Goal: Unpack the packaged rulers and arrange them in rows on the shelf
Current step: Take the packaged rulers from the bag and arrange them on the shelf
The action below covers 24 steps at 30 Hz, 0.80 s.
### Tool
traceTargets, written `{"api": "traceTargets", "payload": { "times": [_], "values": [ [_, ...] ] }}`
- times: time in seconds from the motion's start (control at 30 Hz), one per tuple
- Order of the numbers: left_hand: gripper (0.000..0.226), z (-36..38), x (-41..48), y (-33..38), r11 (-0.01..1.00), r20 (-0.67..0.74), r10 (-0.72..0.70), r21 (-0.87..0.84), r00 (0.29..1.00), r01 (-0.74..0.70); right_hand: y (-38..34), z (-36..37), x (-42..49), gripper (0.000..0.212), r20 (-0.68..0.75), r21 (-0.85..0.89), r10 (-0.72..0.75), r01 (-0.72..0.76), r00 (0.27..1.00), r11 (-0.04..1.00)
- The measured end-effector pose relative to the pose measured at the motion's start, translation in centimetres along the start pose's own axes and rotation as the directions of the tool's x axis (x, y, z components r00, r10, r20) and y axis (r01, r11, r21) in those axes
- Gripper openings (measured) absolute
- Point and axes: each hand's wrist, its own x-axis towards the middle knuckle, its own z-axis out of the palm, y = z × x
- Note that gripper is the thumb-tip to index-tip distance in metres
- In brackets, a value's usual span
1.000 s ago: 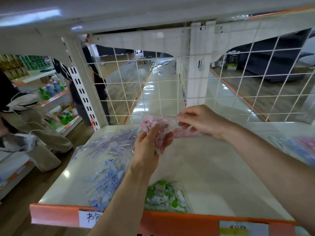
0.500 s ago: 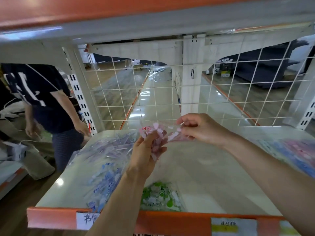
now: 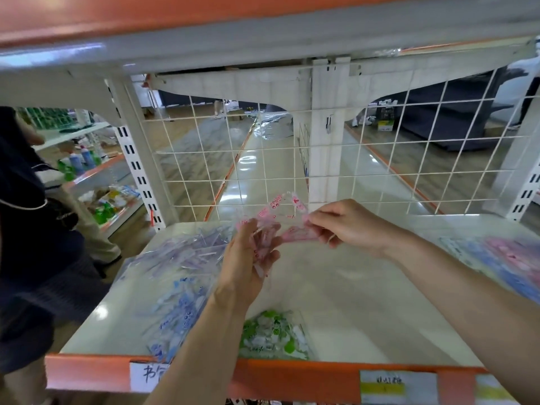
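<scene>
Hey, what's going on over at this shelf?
A person holds a clear plastic packet with pink print above a white metal shelf, apparently opening it. The left hand grips one end; the right hand pinches the other. A clear bag of blue and purple pieces and a green-printed packet lie on the shelf.

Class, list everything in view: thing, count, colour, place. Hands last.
pink pack: one, clear with pink print, held above the shelf
blue and purple packs: a heap, count unclear, shelf left
green pack: one, shelf front
blue and pink packs: blurred, count unclear, shelf right
shelf: one, white, orange front edge
wire grid: one, white, behind shelf
labels: at least two, front edge
bystander: one, dark clothes, far left
hands: left hand grips the pink pack, right hand pinches it
</scene>
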Motion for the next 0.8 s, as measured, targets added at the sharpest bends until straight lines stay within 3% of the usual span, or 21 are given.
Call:
{"api": "traceTargets", "payload": {
  "times": [0.13,0.2,0.27,0.4,0.57,0.63,0.73,0.8],
  "values": [
    [0.034,0.0,-0.2,0.2,0.999,0.021,0.003,-0.042,1.000,-0.002,0.3,0.4,0.8,0.029,-0.055,-0.114,-0.024,0.017,0.998,0.993],
    [0.024,-0.2,-0.1,0.1,1.000,-0.040,0.010,0.012,0.999,-0.009,0.6,0.6,1.1,0.027,-0.060,-0.232,-0.096,0.080,0.994,0.969],
    [0.014,-0.2,0.0,0.0,1.000,-0.081,0.009,0.024,0.997,-0.008,0.6,0.6,1.0,0.022,-0.068,-0.379,-0.168,0.130,0.983,0.916],
    [0.016,-0.2,0.1,0.1,1.000,-0.078,0.008,0.016,0.997,-0.006,0.8,0.7,1.4,0.023,-0.082,-0.617,-0.250,0.148,0.965,0.773],
    [0.017,-0.3,0.4,-0.2,0.998,-0.161,0.039,0.050,0.986,-0.032,1.7,-0.7,3.3,0.029,-0.194,-0.503,-0.121,0.008,0.974,0.864],
    [0.012,-0.5,0.6,-0.3,0.996,-0.227,0.062,0.076,0.972,-0.045,2.5,-1.3,4.0,0.018,-0.236,-0.503,-0.053,-0.075,0.970,0.861],
    [0.012,-0.5,0.7,-0.3,0.995,-0.252,0.079,0.086,0.964,-0.059,3.2,-1.4,4.8,0.028,-0.234,-0.531,0.038,-0.160,0.972,0.832],
    [0.014,-0.5,0.8,-0.3,0.993,-0.246,0.087,0.098,0.965,-0.065,3.4,-1.3,5.2,0.007,-0.203,-0.551,0.066,-0.170,0.977,0.817]
  ]
}}
